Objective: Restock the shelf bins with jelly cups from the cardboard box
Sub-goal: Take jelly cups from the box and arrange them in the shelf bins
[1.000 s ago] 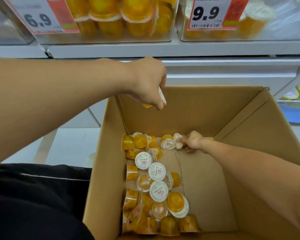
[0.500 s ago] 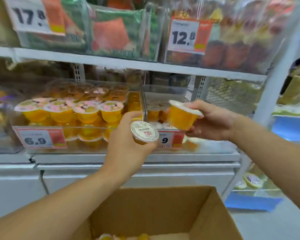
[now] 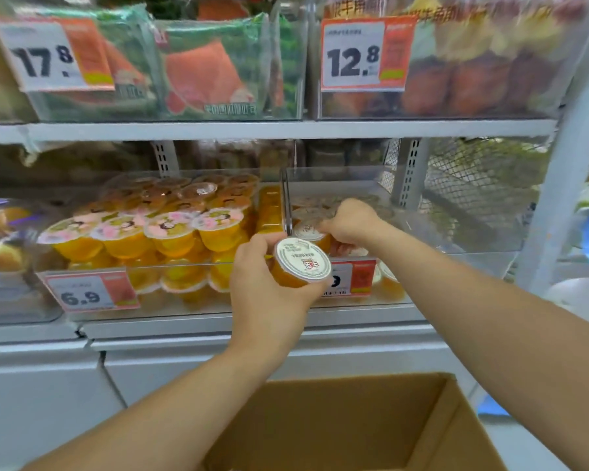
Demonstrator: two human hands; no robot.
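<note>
Left hand [image 3: 269, 283] grips one jelly cup [image 3: 301, 263]; right hand [image 3: 352, 220] holds another cup [image 3: 308, 231] inside the bin [image 3: 456, 260].

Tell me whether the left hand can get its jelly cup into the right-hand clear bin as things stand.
Probably yes: the clear bin is open on top, but the right hand sits inside, so the left hand with its jelly cup may wait.

Price tags line the clear shelf bins: "17.8" [image 3: 53, 56] at 10 o'clock, "12.8" [image 3: 363, 54] at 1 o'clock, "6.9" [image 3: 91, 295] at 8 o'clock. A fourth tag [image 3: 349, 278] behind the hands shows only what may be a "9". Package lettering is too blurred to read.
</note>
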